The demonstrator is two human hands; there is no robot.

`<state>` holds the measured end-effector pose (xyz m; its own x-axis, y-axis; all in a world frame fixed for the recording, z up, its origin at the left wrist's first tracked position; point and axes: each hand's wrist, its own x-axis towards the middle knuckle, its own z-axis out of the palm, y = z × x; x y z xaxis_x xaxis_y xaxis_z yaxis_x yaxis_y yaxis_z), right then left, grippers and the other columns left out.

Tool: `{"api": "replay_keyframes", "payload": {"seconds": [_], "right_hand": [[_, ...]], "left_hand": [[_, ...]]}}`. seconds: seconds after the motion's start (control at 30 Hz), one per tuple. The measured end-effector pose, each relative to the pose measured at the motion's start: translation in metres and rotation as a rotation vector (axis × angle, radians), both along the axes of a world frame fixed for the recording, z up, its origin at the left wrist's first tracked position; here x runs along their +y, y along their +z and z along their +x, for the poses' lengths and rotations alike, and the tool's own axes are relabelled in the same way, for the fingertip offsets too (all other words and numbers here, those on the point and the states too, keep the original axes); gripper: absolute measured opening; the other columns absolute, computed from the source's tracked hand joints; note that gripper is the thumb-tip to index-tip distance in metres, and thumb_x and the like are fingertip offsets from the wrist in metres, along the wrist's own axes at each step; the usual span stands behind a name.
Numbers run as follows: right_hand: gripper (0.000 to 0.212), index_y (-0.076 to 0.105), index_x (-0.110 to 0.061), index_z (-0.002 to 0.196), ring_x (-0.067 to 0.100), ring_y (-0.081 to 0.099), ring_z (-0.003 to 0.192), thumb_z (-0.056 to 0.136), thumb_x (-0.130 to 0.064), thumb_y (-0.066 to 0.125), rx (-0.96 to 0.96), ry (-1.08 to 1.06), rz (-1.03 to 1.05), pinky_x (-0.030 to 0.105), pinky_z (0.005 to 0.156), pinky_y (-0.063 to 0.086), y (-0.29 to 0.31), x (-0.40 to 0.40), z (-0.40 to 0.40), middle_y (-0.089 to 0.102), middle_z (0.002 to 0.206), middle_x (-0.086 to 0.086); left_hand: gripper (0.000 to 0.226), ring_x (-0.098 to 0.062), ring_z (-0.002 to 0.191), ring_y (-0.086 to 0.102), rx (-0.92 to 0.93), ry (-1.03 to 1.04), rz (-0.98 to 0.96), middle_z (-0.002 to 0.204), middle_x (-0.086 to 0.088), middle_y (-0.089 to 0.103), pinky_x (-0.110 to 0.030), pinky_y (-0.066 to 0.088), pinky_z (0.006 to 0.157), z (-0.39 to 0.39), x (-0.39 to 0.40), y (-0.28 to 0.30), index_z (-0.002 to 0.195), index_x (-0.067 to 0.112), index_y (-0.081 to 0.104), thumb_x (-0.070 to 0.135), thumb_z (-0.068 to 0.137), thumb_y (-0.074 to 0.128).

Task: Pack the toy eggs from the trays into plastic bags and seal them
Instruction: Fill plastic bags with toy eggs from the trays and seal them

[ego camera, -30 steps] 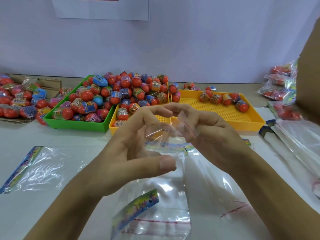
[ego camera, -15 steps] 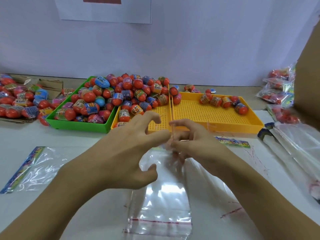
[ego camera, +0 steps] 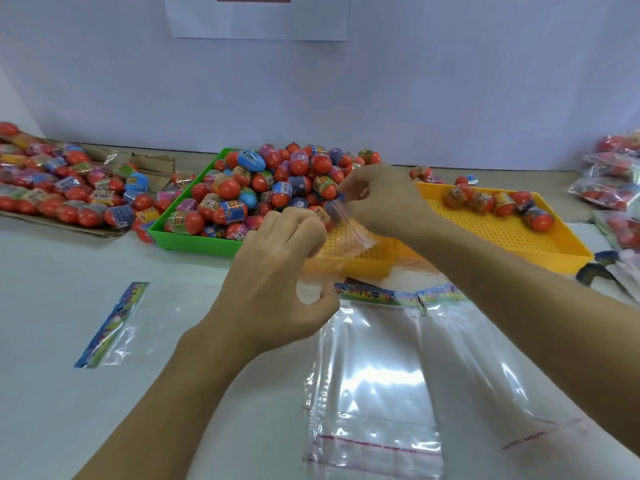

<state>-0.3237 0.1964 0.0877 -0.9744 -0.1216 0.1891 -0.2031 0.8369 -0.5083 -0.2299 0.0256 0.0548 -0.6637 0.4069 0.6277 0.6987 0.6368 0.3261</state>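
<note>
Both hands have lifted forward, left hand [ego camera: 277,271] and right hand [ego camera: 377,199] each pinching the plastic bag [ego camera: 349,233]

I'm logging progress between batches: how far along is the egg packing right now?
Done: sealed packs of eggs are stacked at the far right. In hand: left hand and right hand pinch a clear plastic bag over the yellow tray, no egg in it yet. Left: the heaped green tray and empty bags on the table.
</note>
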Motion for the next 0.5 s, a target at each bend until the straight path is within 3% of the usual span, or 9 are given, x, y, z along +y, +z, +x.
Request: {"api": "replay_keyframes", "payload": {"seconds": [0.1, 0.23, 0.3, 0.4, 0.5], "right_hand": [[0.028, 0.065, -0.021, 0.113, 0.022, 0.060, 0.094, 0.086, -0.011, 0.067, -0.052, 0.004, 0.149, 0.041, 0.082, 0.056, -0.014, -0.014, -0.009, 0.066, 0.108, 0.003], [0.032, 0.062, -0.020, 0.118, 0.025, 0.061, 0.096, 0.088, -0.010, 0.063, 0.032, -0.059, 0.159, 0.043, 0.082, 0.056, -0.025, -0.015, 0.000, 0.067, 0.109, 0.005], [0.031, 0.066, -0.017, 0.119, 0.018, 0.063, 0.095, 0.088, -0.014, 0.067, 0.139, -0.063, -0.003, 0.039, 0.085, 0.055, -0.024, -0.009, 0.010, 0.070, 0.106, 0.002], [0.029, 0.069, -0.021, 0.114, -0.004, 0.062, 0.081, 0.086, -0.024, 0.075, 0.271, -0.028, -0.419, 0.014, 0.073, 0.051, -0.014, 0.001, 0.034, 0.069, 0.087, -0.014], [0.032, 0.063, -0.031, 0.106, 0.005, 0.066, 0.080, 0.080, -0.028, 0.080, 0.279, 0.126, -0.641, 0.018, 0.061, 0.049, -0.004, 0.014, 0.064, 0.070, 0.082, -0.015]], "left_hand": [[0.035, -0.032, 0.082, 0.049, -0.002, 0.007, 0.037, 0.096, -0.010, 0.056, -0.053, 0.042, 0.065, -0.004, -0.005, -0.003, 0.084, 0.014, 0.041, 0.020, 0.066, 0.071], [0.030, -0.031, 0.085, 0.049, -0.009, 0.014, 0.048, 0.096, -0.009, 0.053, -0.053, 0.043, 0.068, -0.008, -0.010, -0.005, 0.086, 0.019, 0.037, 0.032, 0.070, 0.059], [0.030, -0.027, 0.085, 0.048, -0.001, 0.055, 0.035, 0.097, -0.007, 0.052, -0.049, 0.044, 0.067, -0.010, -0.010, -0.007, 0.088, 0.022, 0.035, 0.033, 0.069, 0.057], [0.033, -0.023, 0.086, 0.046, 0.026, 0.135, 0.005, 0.100, -0.006, 0.054, -0.041, 0.038, 0.066, -0.011, -0.011, -0.008, 0.090, 0.028, 0.033, 0.031, 0.068, 0.059], [0.037, -0.026, 0.088, 0.048, 0.053, 0.214, -0.045, 0.104, -0.008, 0.057, -0.038, 0.033, 0.068, -0.012, -0.010, -0.008, 0.090, 0.028, 0.041, 0.024, 0.064, 0.067]]}}
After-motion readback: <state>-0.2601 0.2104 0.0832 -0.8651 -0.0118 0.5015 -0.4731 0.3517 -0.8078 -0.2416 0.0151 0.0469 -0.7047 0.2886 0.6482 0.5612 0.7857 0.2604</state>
